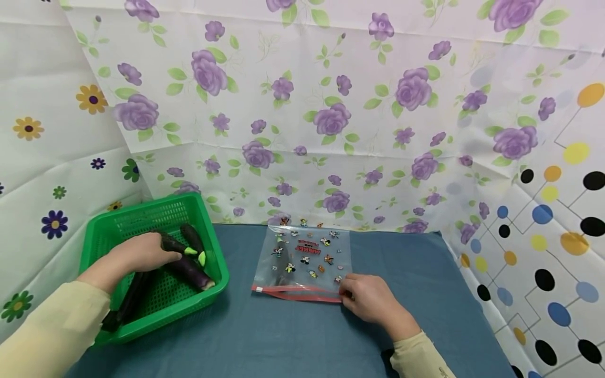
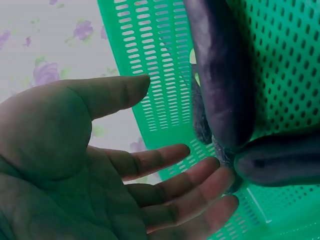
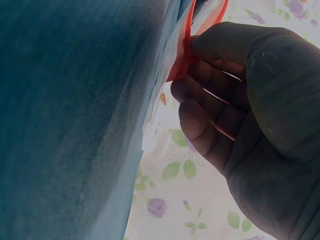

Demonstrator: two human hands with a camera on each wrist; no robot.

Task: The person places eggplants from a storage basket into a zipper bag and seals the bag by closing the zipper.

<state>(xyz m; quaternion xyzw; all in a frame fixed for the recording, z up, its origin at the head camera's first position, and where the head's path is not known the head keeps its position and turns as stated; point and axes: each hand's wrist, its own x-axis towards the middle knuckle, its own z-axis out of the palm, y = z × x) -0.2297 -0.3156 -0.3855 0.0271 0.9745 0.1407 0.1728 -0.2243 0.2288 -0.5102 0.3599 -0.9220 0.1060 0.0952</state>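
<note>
My left hand (image 1: 142, 253) is over the green basket (image 1: 218, 262), its fingers extended and apart in the left wrist view, with nothing between them. Beneath it lie a purple eggplant (image 1: 193, 273), long dark vegetables (image 1: 133, 296) at the left, and two dark vegetables with light green ends (image 1: 193, 239). In the left wrist view the fingertips are close to an eggplant (image 2: 222, 75). A clear zip bag (image 1: 307, 265) with cartoon prints and a red zip strip (image 1: 302, 296) lies flat, a dark long shape showing inside. My right hand (image 1: 371, 299) pinches the strip's right end.
A blue cloth (image 1: 283, 341) covers the table. Behind it hangs a floral sheet (image 1: 302, 173); a dotted sheet (image 1: 515, 283) stands at the right and a flower-print sheet (image 1: 47, 173) at the left, beside the basket. A white slider (image 1: 257, 289) sits at the strip's left end.
</note>
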